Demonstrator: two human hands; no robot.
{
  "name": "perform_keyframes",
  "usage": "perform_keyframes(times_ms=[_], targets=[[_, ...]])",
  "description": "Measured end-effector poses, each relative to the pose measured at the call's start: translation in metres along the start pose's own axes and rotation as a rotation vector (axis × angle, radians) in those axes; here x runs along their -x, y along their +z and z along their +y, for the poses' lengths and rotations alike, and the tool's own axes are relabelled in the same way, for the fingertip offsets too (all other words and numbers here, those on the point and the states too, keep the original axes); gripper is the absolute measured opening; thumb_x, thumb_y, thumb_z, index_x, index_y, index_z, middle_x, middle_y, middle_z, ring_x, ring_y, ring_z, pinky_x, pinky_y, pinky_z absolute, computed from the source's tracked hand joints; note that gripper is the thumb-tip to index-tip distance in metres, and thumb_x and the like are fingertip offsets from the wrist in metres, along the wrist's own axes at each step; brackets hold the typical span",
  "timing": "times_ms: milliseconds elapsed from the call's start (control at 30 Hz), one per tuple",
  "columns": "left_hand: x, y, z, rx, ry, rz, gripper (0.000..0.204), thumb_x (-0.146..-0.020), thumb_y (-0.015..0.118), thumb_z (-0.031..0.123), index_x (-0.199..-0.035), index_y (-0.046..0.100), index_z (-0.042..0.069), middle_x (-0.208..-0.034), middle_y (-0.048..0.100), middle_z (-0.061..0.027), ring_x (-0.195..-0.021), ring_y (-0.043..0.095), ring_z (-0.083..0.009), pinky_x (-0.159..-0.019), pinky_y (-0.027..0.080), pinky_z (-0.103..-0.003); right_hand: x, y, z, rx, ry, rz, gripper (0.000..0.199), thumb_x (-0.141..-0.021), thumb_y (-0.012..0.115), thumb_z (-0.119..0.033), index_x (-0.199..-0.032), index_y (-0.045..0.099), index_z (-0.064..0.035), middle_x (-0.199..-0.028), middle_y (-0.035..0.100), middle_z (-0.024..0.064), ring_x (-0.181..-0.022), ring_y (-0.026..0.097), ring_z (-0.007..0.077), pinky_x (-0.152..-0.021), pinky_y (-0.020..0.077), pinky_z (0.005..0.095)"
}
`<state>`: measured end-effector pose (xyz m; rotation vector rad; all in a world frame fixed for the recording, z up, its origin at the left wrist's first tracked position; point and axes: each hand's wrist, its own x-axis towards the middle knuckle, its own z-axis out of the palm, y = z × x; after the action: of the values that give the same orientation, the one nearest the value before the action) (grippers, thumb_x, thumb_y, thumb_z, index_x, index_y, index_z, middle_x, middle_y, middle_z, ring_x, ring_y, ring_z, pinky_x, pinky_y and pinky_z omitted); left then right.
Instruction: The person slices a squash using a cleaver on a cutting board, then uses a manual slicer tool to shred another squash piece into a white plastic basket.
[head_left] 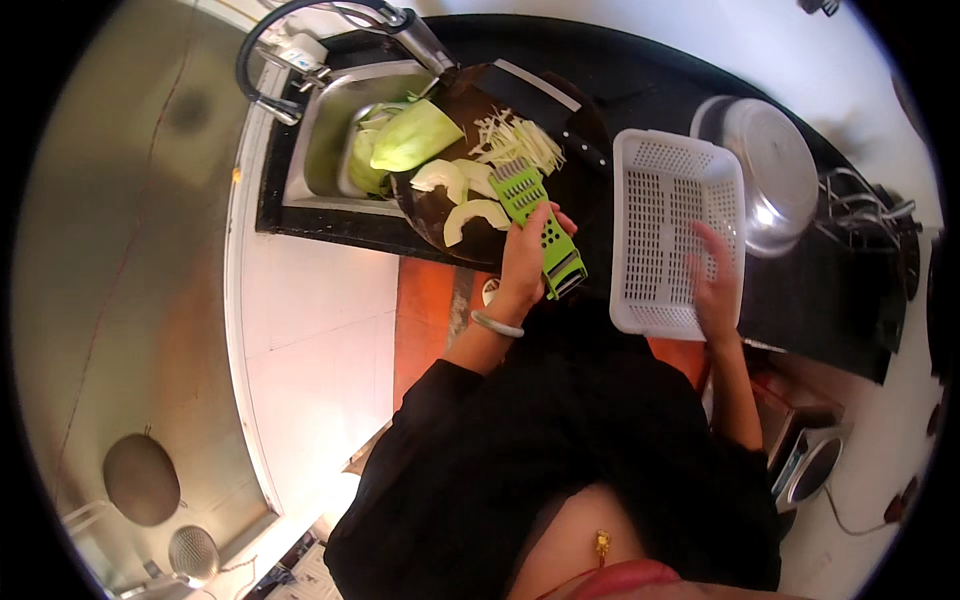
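Note:
My left hand [525, 255] is wrapped round a bright green grater [543, 225], held tilted over the near edge of a round dark cutting board [425, 215]. C-shaped slices of pale gourd [475, 217] lie on the board beside the grater's upper end. Beyond them are a heap of pale shreds [520, 142] and a large cut piece of light green gourd [415, 135]. My right hand [715, 285] is over the right side of a white plastic basket [660, 315], slightly blurred, its fingers apart and nothing seen in them. Whether it touches the basket I cannot tell.
A steel sink [310, 165] with a black hose tap [243, 70] stands left of the board, peelings inside. At the board's back right lies a knife with a black riveted handle [588, 148]. A large metal pot [770, 165] and wire rack [865, 205] stand right of the basket.

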<state>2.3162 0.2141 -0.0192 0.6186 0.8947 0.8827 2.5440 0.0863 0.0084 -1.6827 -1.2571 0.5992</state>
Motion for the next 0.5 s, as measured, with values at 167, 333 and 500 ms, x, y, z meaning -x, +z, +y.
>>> perform_keyframes(times_ms=[167, 333, 500], targets=[[-0.005, 0.008, 0.009, -0.032, 0.065, 0.016, 0.025, -0.096, 0.047, 0.029, -0.100, 0.053, 0.005, -0.089, 0.057, -0.0037, -0.089, 0.053, -0.0138, -0.081, 0.044, -0.030, -0.031, 0.121, -0.063, -0.219, -0.152, -0.352, 0.047, -0.080, 0.052, -0.002, -0.126, 0.046, -0.0005, -0.122, 0.051, 0.0152, -0.115, 0.050, 0.0269, -0.099, 0.0382, 0.0359], [-0.045, -0.046, 0.050, -0.168, 0.002, 0.009, 0.029, -0.094, 0.051, 0.029, -0.102, 0.054, 0.001, -0.084, 0.062, -0.0093, -0.075, 0.062, -0.0194, -0.066, 0.051, -0.032, -0.104, 0.159, -0.022, 0.371, -0.319, 0.007, 0.044, -0.071, 0.055, -0.002, -0.115, 0.051, -0.0015, -0.115, 0.052, 0.0227, -0.107, 0.050, 0.0393, -0.092, 0.0410, 0.0450], [-0.131, -0.092, 0.109, -0.764, 0.409, -0.031, 0.022, -0.084, 0.065, 0.011, -0.101, 0.055, 0.000, -0.086, 0.064, -0.0086, -0.070, 0.064, -0.0204, -0.058, 0.051, -0.032, -0.174, 0.181, 0.012, 0.767, -0.065, -0.178, 0.052, -0.072, 0.058, -0.004, -0.123, 0.048, -0.0046, -0.113, 0.052, 0.0236, -0.108, 0.050, 0.0403, -0.084, 0.0469, 0.0466]])
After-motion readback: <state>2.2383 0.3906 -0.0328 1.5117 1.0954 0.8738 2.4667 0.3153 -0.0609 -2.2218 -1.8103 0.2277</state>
